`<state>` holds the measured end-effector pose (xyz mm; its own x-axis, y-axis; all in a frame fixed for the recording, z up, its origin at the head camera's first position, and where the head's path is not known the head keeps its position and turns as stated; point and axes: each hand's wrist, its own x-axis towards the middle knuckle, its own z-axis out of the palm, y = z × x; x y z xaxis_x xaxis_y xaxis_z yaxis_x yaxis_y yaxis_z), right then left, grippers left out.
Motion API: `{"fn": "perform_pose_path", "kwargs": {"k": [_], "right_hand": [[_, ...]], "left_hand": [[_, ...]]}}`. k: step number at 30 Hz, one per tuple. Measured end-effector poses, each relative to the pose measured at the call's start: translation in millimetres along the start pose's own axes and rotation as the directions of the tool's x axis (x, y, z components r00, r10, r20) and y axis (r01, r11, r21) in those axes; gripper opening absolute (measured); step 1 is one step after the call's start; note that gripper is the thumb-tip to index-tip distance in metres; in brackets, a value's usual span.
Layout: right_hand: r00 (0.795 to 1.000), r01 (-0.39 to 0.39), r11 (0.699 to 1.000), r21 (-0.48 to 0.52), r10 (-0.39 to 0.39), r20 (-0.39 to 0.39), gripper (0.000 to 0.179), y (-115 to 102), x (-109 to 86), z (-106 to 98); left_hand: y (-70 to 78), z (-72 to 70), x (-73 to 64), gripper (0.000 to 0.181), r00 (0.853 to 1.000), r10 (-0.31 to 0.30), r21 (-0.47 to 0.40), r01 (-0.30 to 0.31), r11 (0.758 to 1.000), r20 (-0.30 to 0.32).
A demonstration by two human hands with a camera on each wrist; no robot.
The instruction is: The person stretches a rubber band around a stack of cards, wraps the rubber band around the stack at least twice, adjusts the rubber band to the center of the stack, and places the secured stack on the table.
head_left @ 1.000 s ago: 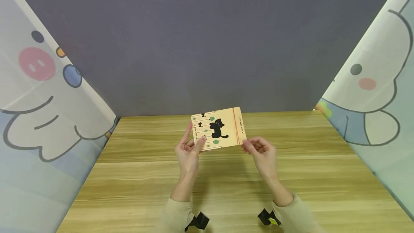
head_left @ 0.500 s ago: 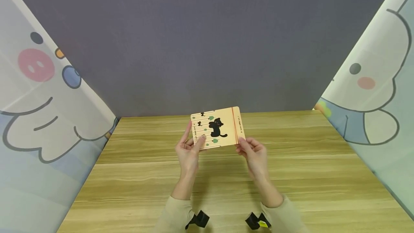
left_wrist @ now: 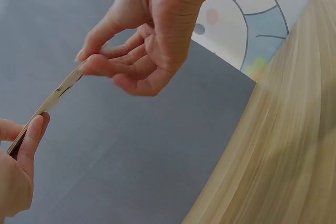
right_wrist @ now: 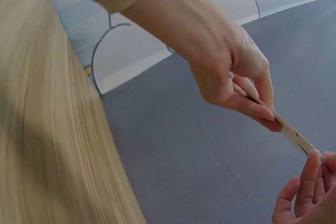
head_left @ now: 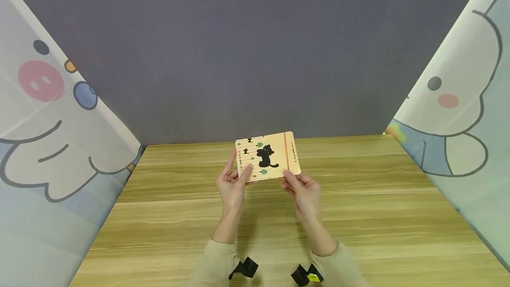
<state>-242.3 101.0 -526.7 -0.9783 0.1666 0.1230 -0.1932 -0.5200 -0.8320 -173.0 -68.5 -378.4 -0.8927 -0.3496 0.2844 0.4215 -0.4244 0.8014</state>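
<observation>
A cream notebook (head_left: 275,156) with a black cat and green leaf shapes on its cover is held up over the table, tilted a little. My left hand (head_left: 232,194) grips its left end, thumb on the cover and fingers behind. At the lower right edge my right hand (head_left: 304,194) pinches the notebook, its thumb at the bottom of the red elastic band (head_left: 286,152). Edge-on in the left wrist view, the notebook (left_wrist: 58,90) runs between my right hand (left_wrist: 152,51) and left hand (left_wrist: 16,177). The right wrist view shows my left hand (right_wrist: 226,72) and right hand (right_wrist: 310,192) on it.
A wooden table (head_left: 171,216) lies below both hands. A dark grey panel (head_left: 255,56) rises along its back edge. Cartoon-printed walls stand on the left (head_left: 40,145) and right (head_left: 454,145). Black wrist cameras (head_left: 249,267) sit near the sleeves.
My right hand has slid left along the notebook's lower edge, from the corner to the elastic band. The band's spread strands have come close together. The left hand stays nearly still.
</observation>
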Motion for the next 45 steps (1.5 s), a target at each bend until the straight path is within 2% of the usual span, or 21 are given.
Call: {"fn": "perform_pose_path", "kwargs": {"k": [7,14,18,19,24,25,26,30,32,33,37,39,40,45], "right_hand": [[0.999,-0.04,0.998,-0.047,0.041,0.022,0.034,2.0,-1.8,5.3],[0.997,-0.069,0.994,-0.081,0.072,0.037,0.034,-0.5,3.3,-4.5],[0.999,-0.048,0.996,-0.075,0.049,0.013,0.033,-1.4,2.6,-6.8],[0.999,-0.027,0.999,-0.044,0.028,0.022,0.029,-17.1,-6.1,3.9],[1.0,0.012,1.0,0.018,-0.012,-0.005,0.026,-13.2,-11.2,8.0],[1.0,0.012,1.0,0.023,-0.012,-0.01,0.026,-11.3,-12.0,9.0],[1.0,-0.004,1.0,0.005,0.004,-0.027,0.03,5.5,-5.5,0.7],[0.999,-0.027,1.0,0.007,0.027,-0.042,0.033,10.4,-9.2,7.3],[0.999,-0.032,0.999,-0.009,0.032,-0.023,0.033,12.2,-9.0,9.1],[1.0,-0.018,1.0,0.004,0.018,0.002,0.029,-4.3,-16.2,19.1],[0.999,-0.009,1.0,-0.029,0.01,0.04,0.029,-7.0,-14.3,16.1],[1.0,-0.013,1.0,-0.016,0.013,0.027,0.03,-8.9,-14.3,13.9],[1.0,-0.017,0.999,-0.03,0.017,0.0,0.034,7.2,-6.7,2.8],[0.999,-0.002,1.0,-0.013,0.001,-0.045,0.036,6.1,-9.3,3.0]], "left_hand": [[-1.6,0.6,0.0,0.059,1.0,0.003,0.013,-0.003,1.0,0.002],[-1.1,3.1,0.2,0.06,1.0,-0.015,0.02,0.016,1.0,-0.017],[-1.3,2.7,0.1,0.06,1.0,-0.023,0.016,0.023,1.0,-0.02],[-1.5,2.8,0.0,0.06,1.0,-0.021,0.016,0.021,1.0,-0.017],[-3.5,3.1,-0.6,0.059,1.0,-0.009,0.019,0.01,1.0,-0.013],[-4.1,3.2,-0.8,0.059,1.0,-0.008,0.019,0.008,1.0,-0.013],[-4.9,3.4,-1.2,0.059,1.0,-0.005,0.026,0.005,1.0,-0.008],[-7.0,5.7,-3.9,0.059,1.0,-0.011,0.038,0.01,0.999,0.011],[-7.6,6.4,-4.5,0.059,1.0,-0.006,0.044,0.005,0.999,0.017],[-7.7,6.3,-4.5,0.059,1.0,-0.006,0.037,0.005,0.999,0.011],[-7.5,4.5,-3.5,0.059,1.0,0.01,0.022,-0.01,1.0,0.007],[-7.1,3.8,-3.2,0.059,1.0,0.004,0.012,-0.004,1.0,0.008],[-6.7,3.6,-3.2,0.059,1.0,0.001,0.01,-0.001,1.0,0.009],[-6.0,2.3,-2.9,0.06,1.0,-0.013,0.008,0.013,1.0,-0.01]]}}
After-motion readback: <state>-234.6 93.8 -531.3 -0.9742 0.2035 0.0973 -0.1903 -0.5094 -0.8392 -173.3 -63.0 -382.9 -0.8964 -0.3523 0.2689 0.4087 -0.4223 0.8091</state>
